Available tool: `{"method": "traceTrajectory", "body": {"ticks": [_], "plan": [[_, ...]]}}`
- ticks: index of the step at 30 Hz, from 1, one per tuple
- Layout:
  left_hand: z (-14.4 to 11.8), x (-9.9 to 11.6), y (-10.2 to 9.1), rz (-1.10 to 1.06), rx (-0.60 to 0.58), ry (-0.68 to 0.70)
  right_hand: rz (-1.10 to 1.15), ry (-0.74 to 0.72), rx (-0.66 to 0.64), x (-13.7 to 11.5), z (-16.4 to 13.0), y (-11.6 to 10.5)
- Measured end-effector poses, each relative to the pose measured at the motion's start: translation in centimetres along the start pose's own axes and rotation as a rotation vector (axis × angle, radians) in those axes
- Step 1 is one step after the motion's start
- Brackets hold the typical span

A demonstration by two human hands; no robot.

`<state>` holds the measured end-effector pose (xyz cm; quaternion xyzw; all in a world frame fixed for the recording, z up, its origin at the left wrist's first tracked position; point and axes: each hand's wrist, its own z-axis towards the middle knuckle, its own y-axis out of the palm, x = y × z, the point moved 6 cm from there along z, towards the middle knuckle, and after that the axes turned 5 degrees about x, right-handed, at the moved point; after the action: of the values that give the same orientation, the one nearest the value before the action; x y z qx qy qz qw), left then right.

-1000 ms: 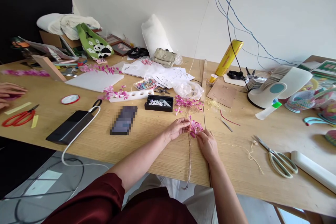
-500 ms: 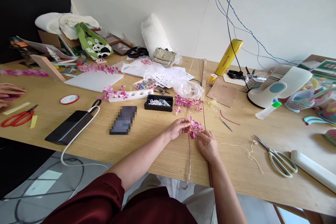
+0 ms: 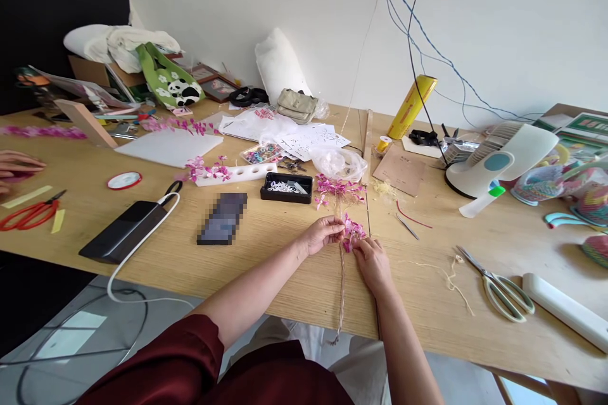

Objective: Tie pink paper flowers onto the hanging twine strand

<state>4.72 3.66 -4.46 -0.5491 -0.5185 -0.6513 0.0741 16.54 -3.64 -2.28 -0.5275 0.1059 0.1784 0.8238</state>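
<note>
A small bunch of pink flowers (image 3: 353,231) lies between my two hands near the front of the table. My left hand (image 3: 325,234) is closed in a pinch at its left side, where a twisted cord (image 3: 342,285) runs down and hangs over the table edge. From the right, my right hand (image 3: 373,261) has its fingers closed on the lower petals. What exactly sits between the fingertips is partly hidden. Just beyond, more pink flowers (image 3: 339,186) lie on the table, with pale strands leading toward my hands.
A black tray (image 3: 286,188) of small white pieces and a phone (image 3: 222,219) are left of my hands. Scissors (image 3: 498,285), loose thread (image 3: 449,275) and a fan (image 3: 498,161) are on the right. At far left, another person's hand (image 3: 19,164) rests near red-handled scissors (image 3: 31,215).
My hands keep nearly the same hold on the flowers, with the right fingers shifting slightly. The whole view has moved a little.
</note>
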Motion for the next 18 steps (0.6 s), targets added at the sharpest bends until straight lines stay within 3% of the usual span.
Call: {"method": "traceTrajectory", "body": {"ticks": [7, 14, 18], "plan": [[-0.1, 0.2, 0.1, 0.052, 0.009, 0.03, 0.19, 0.097, 0.084, 0.9, 0.0, -0.7], [-0.1, 0.4, 0.2, 0.159, 0.036, 0.088, 0.542, 0.422, 0.164, 3.2, -0.6, -0.5], [-0.1, 0.4, 0.4, 0.194, 0.026, 0.112, 0.837, 0.528, 0.243, 3.9, -0.8, -0.3]]}}
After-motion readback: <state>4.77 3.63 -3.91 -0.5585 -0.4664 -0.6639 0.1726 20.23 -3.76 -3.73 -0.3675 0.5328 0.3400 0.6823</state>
